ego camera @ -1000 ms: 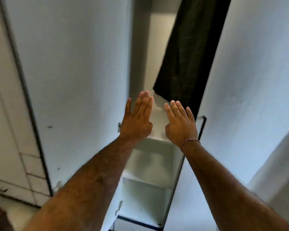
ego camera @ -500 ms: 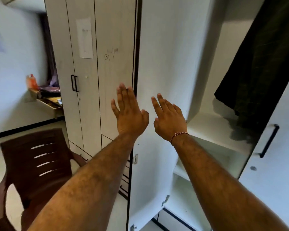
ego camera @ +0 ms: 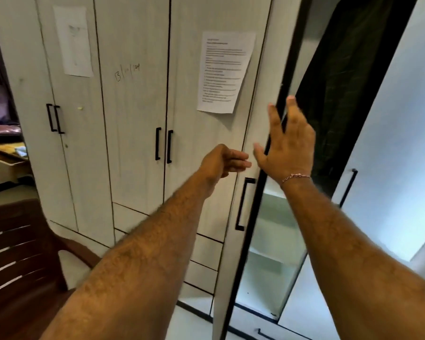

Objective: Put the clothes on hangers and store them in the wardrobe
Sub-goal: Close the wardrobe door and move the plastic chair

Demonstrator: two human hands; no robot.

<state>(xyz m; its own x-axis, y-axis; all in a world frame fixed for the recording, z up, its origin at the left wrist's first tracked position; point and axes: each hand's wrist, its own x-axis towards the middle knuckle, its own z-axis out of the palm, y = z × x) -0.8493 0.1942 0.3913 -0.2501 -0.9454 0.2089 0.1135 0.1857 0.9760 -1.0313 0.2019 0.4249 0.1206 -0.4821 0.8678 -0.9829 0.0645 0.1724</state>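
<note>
Wardrobe – one dark garment inside; left hand, right hand – both empty, fingers straight.

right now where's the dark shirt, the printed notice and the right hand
dark shirt [ego camera: 341,77], head view, middle of the hanging cloth
printed notice [ego camera: 225,69], head view, centre of the sheet
right hand [ego camera: 290,148], head view, back of the hand

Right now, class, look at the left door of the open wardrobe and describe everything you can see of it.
The left door is a tall pale panel that looks like white laminate with a faint grain and a black edge strip. A black bar handle is fixed upright on its outer face. It stands partly open. The right hand, fingers spread, lies across its black edge. The left hand is extended in front of the panel; contact cannot be told.
</note>
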